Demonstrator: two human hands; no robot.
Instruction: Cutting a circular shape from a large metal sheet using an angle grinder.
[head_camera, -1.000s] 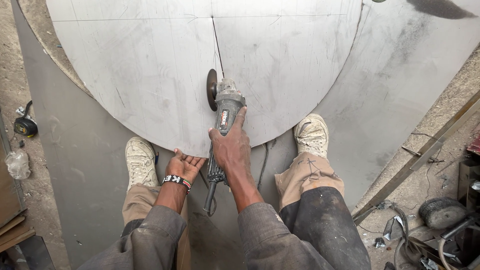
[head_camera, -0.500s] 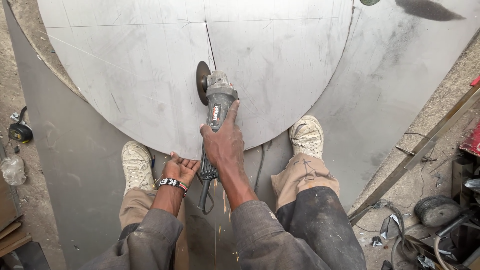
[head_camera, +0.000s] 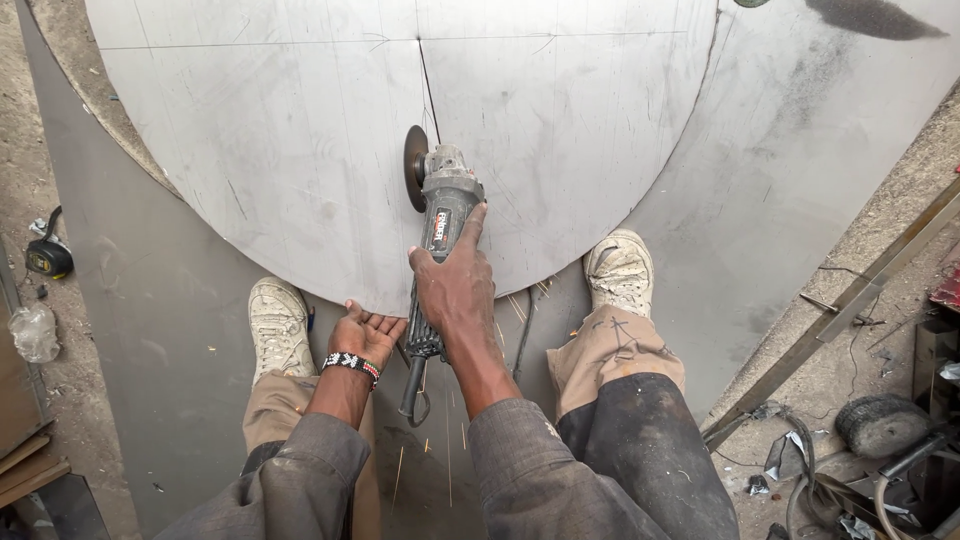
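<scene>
Bare sheet ahead open; shoes flank hands; right clutter possibly blocks.

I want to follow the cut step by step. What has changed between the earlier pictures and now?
The angle grinder in the right hand has moved forward along the scribed line, deeper onto the round metal sheet. Sparks now fall between the legs. The left hand stays at the sheet's near edge, palm up. Both shoes stay planted, and the right hand's grip is unchanged.

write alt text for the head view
Seen from above, the right hand holds a grinder with its disc on a line across a round metal sheet. The left hand braces the sheet's edge between two pale shoes, with sparks below.
</scene>
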